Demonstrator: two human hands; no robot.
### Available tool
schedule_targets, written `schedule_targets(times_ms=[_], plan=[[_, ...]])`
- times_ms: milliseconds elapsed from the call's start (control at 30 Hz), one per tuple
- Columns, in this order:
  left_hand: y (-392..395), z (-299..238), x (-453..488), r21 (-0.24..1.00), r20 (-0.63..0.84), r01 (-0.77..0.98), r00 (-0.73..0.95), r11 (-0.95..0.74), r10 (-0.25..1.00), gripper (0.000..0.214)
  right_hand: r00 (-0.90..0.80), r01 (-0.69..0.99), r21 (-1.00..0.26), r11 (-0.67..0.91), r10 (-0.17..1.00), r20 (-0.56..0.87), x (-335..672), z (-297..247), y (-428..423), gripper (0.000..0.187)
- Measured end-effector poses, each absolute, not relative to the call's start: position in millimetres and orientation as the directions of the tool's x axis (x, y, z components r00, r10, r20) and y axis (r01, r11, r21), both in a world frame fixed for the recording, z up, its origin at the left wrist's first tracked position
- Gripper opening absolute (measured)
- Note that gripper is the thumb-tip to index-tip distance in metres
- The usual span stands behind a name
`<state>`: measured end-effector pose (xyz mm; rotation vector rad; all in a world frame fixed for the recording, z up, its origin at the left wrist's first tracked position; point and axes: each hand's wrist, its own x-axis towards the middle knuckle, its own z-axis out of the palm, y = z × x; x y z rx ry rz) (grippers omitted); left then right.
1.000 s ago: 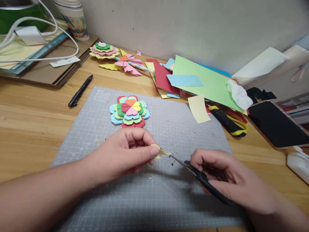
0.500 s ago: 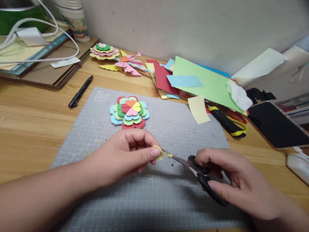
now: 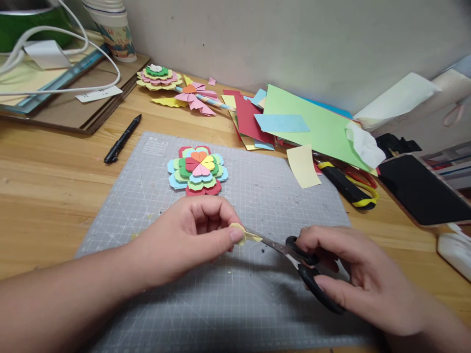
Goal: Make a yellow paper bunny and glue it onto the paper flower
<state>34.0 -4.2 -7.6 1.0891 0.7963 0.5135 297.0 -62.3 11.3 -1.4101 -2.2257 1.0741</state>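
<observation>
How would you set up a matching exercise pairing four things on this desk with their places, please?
1 scissors
2 black pen
3 layered paper flower
4 pale yellow scrap

A on the cutting mat, towards its far edge
B in the right hand
C pinched by the left hand
D on the wooden table, left of the mat

Pairs: 1-B, 2-D, 3-A, 4-C.

- Layered paper flower (image 3: 197, 169) lies on the grey cutting mat (image 3: 257, 196), towards its far edge.
- Black pen (image 3: 122, 138) on the wooden tabletop (image 3: 47, 186), left of the mat.
- Coloured paper sheets (image 3: 312, 125) — a green one on top — piled by the wall; a pale yellow slip (image 3: 303, 165) just beside them.
- Dark phone (image 3: 419, 189) at the right.
- Paper cup (image 3: 114, 29), far left corner.
</observation>
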Motion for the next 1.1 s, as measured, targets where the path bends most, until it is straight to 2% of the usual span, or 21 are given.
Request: schedule_targets(times_ms=[367, 600, 833, 1100], plan=[[-4.6, -5.9, 35.1, 0.938, -0.309, 0.068, 0.603, 0.339, 0.736, 0.021, -0.471, 0.64, -0.735, 0.224, 0.87, -0.144, 297.7, 11.4, -62.3, 0.011], [-4.2, -7.4, 35.5, 0.947, -0.259, 0.009, 0.61, 0.32, 0.749, 0.017, -0.469, 0.653, -0.724, 0.223, 0.869, -0.156, 298.0, 11.5, -61.7, 0.015], [-5.1, -5.4, 35.8, 0.945, -0.268, 0.017, 0.605, 0.325, 0.749, 0.017, -0.471, 0.633, -0.748, 0.199, 0.866, -0.169, 300.3, 11.7, -62.8, 0.014], [-4.9, -1.4, 37.2, 0.951, -0.279, 0.052, 0.575, 0.306, 0.769, 0.015, -0.489, 0.683, -0.681, 0.264, 0.858, -0.158, 296.3, 14.6, -62.1, 0.013]])
